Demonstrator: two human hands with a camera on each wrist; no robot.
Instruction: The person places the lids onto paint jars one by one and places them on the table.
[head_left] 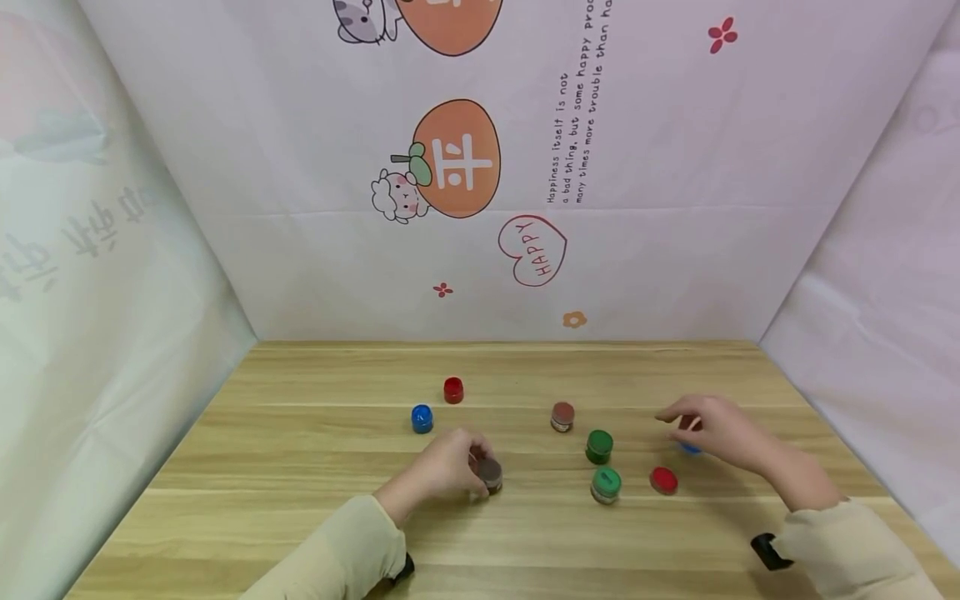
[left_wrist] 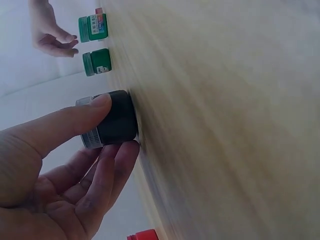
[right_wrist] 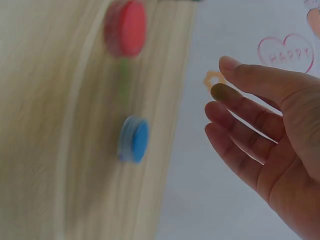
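My left hand [head_left: 448, 468] pinches a small dark paint jar [left_wrist: 119, 117] between thumb and fingers, down at the tabletop. That jar has a clear ribbed lid [left_wrist: 90, 125]. Over on the right, my right hand [head_left: 716, 429] hovers with loosely bent fingers and nothing in them. One of its fingertips [right_wrist: 223, 93] is stained yellow-green. Below this hand lies a blue lid [right_wrist: 140, 140], partly hidden by it in the head view. A red lid [head_left: 663, 480] lies nearby, to the left. Two green paint jars [head_left: 599, 447] [head_left: 606, 484] stand between the hands.
A brown-topped jar [head_left: 562, 416] stands behind the green ones. Farther back on the left are a red paint jar [head_left: 453, 390] and a blue paint jar [head_left: 422, 419]. Printed white sheeting [head_left: 637, 275] encloses the back and sides of the wooden table [head_left: 315, 433].
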